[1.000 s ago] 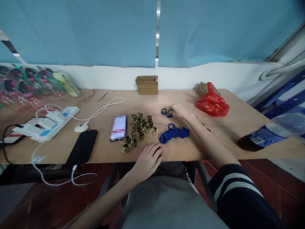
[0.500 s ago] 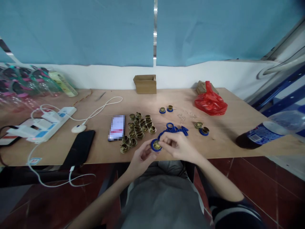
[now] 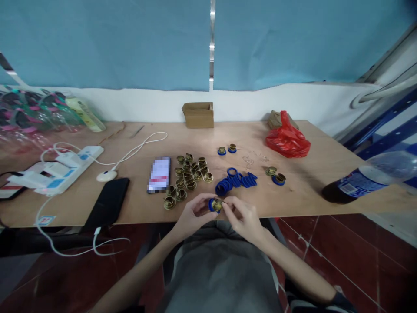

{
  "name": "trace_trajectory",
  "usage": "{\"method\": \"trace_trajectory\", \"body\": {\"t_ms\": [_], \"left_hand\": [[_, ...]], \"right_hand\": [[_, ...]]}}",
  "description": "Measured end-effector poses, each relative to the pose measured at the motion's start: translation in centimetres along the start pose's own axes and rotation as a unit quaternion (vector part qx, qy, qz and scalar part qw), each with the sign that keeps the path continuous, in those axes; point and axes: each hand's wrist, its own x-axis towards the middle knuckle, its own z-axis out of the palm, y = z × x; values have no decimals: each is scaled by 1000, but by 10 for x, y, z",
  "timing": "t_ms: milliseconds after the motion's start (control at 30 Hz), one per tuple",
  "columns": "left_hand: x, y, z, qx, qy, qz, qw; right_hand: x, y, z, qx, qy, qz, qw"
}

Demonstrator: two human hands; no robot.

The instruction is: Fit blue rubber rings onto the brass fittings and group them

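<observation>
Between my two hands, just off the table's front edge, is a round brass-coloured metal piece with a blue ring around it. My left hand grips its rim between thumb and fingers. The fingertips of my right hand pinch its right side. Beyond them lies a row of overlapping blue rings. A cluster of similar brass pieces without blue rings stands to the left. Two brass pieces with blue rings sit farther back, and another ringed one lies to the right beside a brass piece.
A lit phone, a dark phone and a white power strip with cables occupy the left. A cardboard box stands at the back. On the right are a red plastic bag and a lying cola bottle.
My right hand has moved down toward me, uncovering the blue rings behind it. The ringed brass piece has come slightly nearer and turned in my fingers.
</observation>
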Motion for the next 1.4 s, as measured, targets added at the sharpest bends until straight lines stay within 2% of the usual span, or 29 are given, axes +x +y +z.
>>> {"method": "trace_trajectory", "body": {"t_ms": [67, 100, 200, 267, 367, 467, 567, 667, 800, 933, 1033, 1200, 1300, 1400], "left_hand": [[1, -2, 0, 8, 5, 16, 1000], [2, -4, -1, 12, 9, 22, 1000], [6, -8, -2, 19, 36, 27, 999], [7, -8, -3, 16, 38, 21, 999], [6, -6, -3, 25, 1, 1, 1000], [4, -2, -1, 46, -33, -13, 998], [4, 0, -1, 52, -41, -16, 998], [4, 0, -1, 50, -45, -14, 998], [5, 1, -2, 45, -48, -17, 998], [5, 1, -3, 26, -48, -21, 998], [7, -1, -5, 8, -48, -22, 999], [8, -3, -8, 4, -21, -19, 1000], [6, -1, -6, 12, -15, -16, 1000], [4, 2, -2, 26, -27, -14, 999]], "right_hand": [[-2, 6, 2, -44, 17, -55, 997], [-2, 10, 2, -61, 25, -59, 996], [3, 25, -1, -123, 39, -9, 992], [10, 33, -3, -176, 12, 27, 984], [24, 36, -4, -259, -67, 79, 960], [39, 29, -2, -334, -128, 117, 927], [51, 21, 1, -380, -171, 139, 898], [56, 18, 5, -405, -191, 155, 881], [56, 20, 8, -411, -186, 164, 877], [54, 22, 6, -382, -165, 169, 894], [53, 22, -1, -317, -118, 156, 928], [45, 17, -20, -147, -17, 111, 983], [30, 14, -23, -43, -4, 119, 992], [9, 18, -17, 58, -17, 141, 988]]}}
